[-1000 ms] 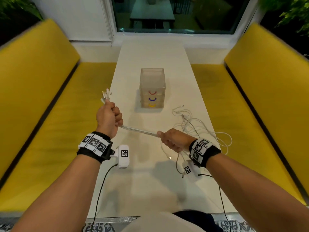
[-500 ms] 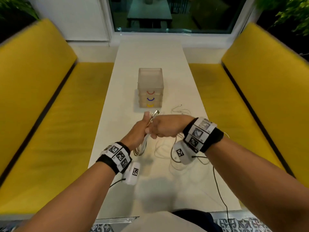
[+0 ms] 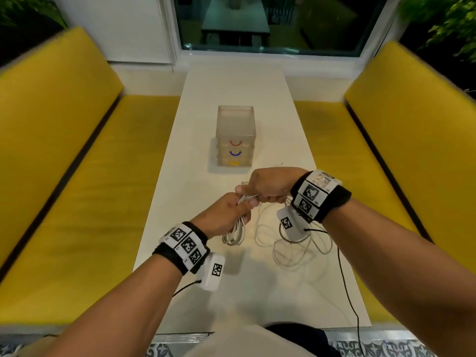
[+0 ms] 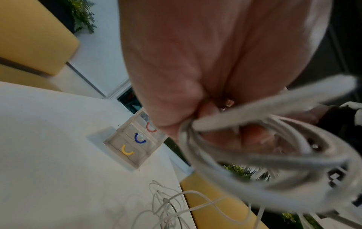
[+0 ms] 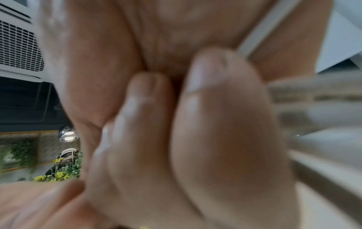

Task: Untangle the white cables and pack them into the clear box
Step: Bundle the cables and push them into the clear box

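My left hand (image 3: 226, 213) grips a white cable folded into a hanging bundle of loops (image 3: 235, 234), seen close up as a blurred coil (image 4: 254, 155) in the left wrist view. My right hand (image 3: 268, 186) meets it from the right, fingers (image 5: 225, 116) curled round the same cable (image 5: 260, 31) at the top of the bundle. A loose tangle of thin white cables (image 3: 291, 243) lies on the white table (image 3: 231, 292) under my right wrist. The clear box (image 3: 235, 136), a small drawer unit with red, blue and yellow handles, stands beyond both hands.
Yellow bench seats (image 3: 85, 191) run along both sides of the narrow table, with a window (image 3: 270, 21) at the far end. Black leads (image 3: 347, 287) trail from my wrist cameras across the table's near end.
My hands were apart a second ago, stretching a cable between them. They have come together over the table's middle, and the cable now hangs in folded loops from my left hand.
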Motion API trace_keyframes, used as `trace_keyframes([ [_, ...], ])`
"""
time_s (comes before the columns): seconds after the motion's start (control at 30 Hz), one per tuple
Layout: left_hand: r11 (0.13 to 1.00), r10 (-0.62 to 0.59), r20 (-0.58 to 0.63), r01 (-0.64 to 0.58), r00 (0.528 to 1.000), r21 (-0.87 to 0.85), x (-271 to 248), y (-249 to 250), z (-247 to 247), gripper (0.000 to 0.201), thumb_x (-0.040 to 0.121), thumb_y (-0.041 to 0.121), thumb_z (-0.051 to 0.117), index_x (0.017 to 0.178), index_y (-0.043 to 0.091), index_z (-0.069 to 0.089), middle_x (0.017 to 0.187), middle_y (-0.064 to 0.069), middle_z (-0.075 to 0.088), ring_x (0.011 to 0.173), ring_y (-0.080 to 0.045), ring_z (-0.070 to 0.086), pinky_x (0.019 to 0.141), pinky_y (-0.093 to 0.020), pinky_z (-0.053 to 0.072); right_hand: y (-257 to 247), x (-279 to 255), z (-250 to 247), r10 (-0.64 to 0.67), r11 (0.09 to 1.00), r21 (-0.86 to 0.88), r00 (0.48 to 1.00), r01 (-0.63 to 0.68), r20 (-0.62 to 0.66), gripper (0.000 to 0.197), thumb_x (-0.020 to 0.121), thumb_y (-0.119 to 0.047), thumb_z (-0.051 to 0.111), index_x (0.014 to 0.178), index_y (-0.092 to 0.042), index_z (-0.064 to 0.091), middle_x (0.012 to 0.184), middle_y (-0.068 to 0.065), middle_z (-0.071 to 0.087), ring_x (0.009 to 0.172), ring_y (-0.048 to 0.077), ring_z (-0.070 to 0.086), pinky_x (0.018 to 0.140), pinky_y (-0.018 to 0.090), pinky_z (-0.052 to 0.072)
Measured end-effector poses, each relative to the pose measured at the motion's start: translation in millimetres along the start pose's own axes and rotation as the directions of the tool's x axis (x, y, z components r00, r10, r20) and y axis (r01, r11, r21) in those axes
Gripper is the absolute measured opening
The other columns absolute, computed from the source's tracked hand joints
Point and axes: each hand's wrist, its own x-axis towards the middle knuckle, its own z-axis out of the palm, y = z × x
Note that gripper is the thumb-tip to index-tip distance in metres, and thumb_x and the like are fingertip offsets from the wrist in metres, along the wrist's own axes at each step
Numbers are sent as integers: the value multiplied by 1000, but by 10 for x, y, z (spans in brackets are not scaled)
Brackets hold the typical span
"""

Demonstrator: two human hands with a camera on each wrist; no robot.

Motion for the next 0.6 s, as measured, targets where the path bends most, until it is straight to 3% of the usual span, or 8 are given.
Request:
trace_keyframes([
  [0.07,999,-15,-1,15,1000,-45,0,-18,1,42,103,39,48,74,13,61,60,-1,55,54,-18,43,55,-30,35,10,-8,-18,4,1000,-22,1000,-4,-29,57,95,-61,52,77,-7,61,51,-1,38,42,15,27,45,23,25],
  [0.17,977,-21,-1,21,1000,-211,-30,-54,-37,34,106,35,43,87,28,70,75,-10,71,72,-28,61,68,-35,47,50,-19,-78,-5,1000,0,998,5,-58,52,92,-58,60,72,-11,54,51,0,39,42,17,30,46,24,32],
  [0.27,916,-83,-55,54,995,-398,2,-117,-67,27,108,27,43,106,11,64,78,-16,71,73,-32,68,64,-34,55,80,-20,-127,-13,999,37,999,15,-44,50,94,-54,59,71,-11,51,52,1,38,43,18,31,48,27,39],
  [0.37,825,-177,-138,71,975,-560,24,-162,-104,21,108,19,43,92,8,52,63,-4,55,54,-23,62,55,-31,54,161,12,-140,9,986,167,999,-4,-33,49,97,-56,54,76,-12,51,53,-1,38,43,18,35,53,32,46],
  [0.47,730,-217,-180,37,959,-682,30,-190,-154,22,106,22,46,87,11,52,56,3,42,46,-14,50,49,-26,49,264,39,-89,13,959,283,1000,-8,-16,48,98,-58,49,78,-14,50,57,-1,35,45,17,36,54,33,48],
  [0.6,672,-244,-255,-26,936,-740,52,-207,-177,27,106,31,46,85,16,52,51,7,32,41,-8,33,42,-22,35,366,63,11,-16,918,397,999,0,39,47,101,-54,47,75,-15,45,60,1,33,46,19,38,50,29,36],
])
